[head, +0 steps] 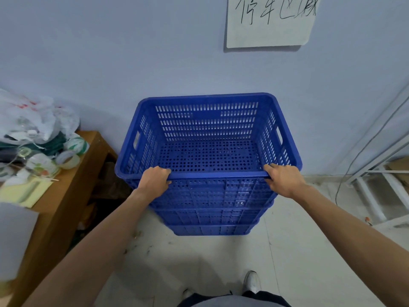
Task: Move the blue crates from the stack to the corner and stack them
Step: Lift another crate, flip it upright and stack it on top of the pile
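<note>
A stack of blue perforated plastic crates stands on the floor against the pale wall. The top crate is empty, with slotted sides and a handle hole at each end. My left hand grips its near rim at the left corner, fingers curled over the edge. My right hand grips the same near rim at the right corner. The top crate sits nested in the ones below, level with them.
A wooden table at the left carries plastic bags, tape rolls and papers. A white metal frame and a cable stand at the right. A handwritten paper sign hangs on the wall. My shoes show below.
</note>
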Tool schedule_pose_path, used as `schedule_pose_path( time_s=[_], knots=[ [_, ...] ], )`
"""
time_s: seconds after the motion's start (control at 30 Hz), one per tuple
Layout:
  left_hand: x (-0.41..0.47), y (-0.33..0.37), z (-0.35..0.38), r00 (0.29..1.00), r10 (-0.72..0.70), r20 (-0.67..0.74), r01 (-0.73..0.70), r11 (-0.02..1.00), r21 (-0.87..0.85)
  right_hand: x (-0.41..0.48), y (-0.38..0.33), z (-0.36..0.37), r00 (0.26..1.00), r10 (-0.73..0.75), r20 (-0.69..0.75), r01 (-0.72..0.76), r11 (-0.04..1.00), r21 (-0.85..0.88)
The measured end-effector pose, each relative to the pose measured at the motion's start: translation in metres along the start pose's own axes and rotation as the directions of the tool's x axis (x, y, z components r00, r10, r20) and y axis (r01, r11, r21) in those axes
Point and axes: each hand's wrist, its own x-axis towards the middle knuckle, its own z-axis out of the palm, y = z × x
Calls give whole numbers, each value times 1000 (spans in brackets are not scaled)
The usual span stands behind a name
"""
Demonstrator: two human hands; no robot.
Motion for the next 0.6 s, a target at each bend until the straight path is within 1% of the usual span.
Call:
schedule_pose_path(
  time_s=[0.17,0.3,0.5,0.6],
  knots=[
    [6,-2,6,1000,-1,-28,0,999,-54,6,0,-3,1000,5,2,-5,1000,9],
    [9,-3,10,994,-37,-103,32,998,-51,9,-5,-5,1000,21,-18,-21,1000,6],
    [-2,3,16,988,-63,-140,59,998,-37,-2,-11,-1,998,38,-49,-38,999,11],
    [-4,8,13,988,-99,-115,94,994,-53,-3,-15,-1,995,76,-58,-75,997,11]
  ],
)
